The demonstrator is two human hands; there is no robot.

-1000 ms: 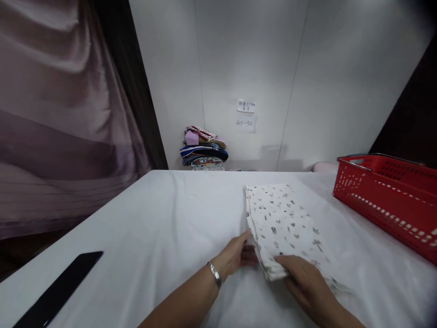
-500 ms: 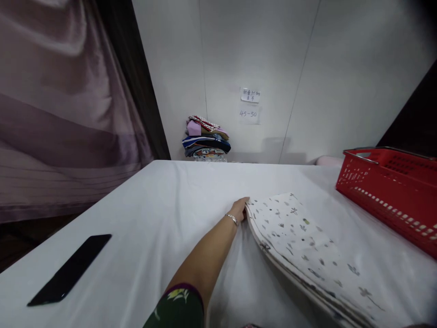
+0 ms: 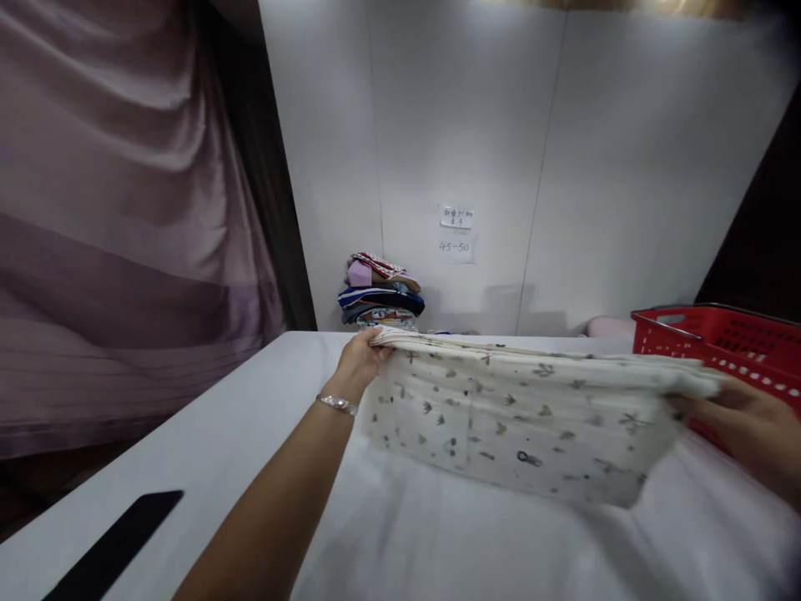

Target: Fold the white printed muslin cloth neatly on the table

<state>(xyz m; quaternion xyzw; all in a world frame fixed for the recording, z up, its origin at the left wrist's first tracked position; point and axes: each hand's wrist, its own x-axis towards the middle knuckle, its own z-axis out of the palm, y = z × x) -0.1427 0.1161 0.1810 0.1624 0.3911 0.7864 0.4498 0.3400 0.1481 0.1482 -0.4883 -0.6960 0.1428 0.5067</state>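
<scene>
A folded white cloth [image 3: 501,409] with small printed plants and leaves hangs stretched between my two hands, its lower part drooping just over the table. My left hand [image 3: 361,361], with a silver bracelet at the wrist, pinches the upper left corner. At the upper right end, my right hand [image 3: 744,417] grips the cloth; it is blurred, and part of its fingers is hidden behind the fabric. Several layers show along the top edge.
A white-covered table [image 3: 250,434] lies below. On it are a dark flat slab [image 3: 116,547] at left and a red plastic basket [image 3: 672,334] at right. Folded clothes [image 3: 381,296] are stacked at the back by the wall, below paper notes [image 3: 456,246].
The cloth has come up off the table and is now stretched sideways between both hands. My left hand moved left, and my right hand came into fuller view. The camera tilted up.
</scene>
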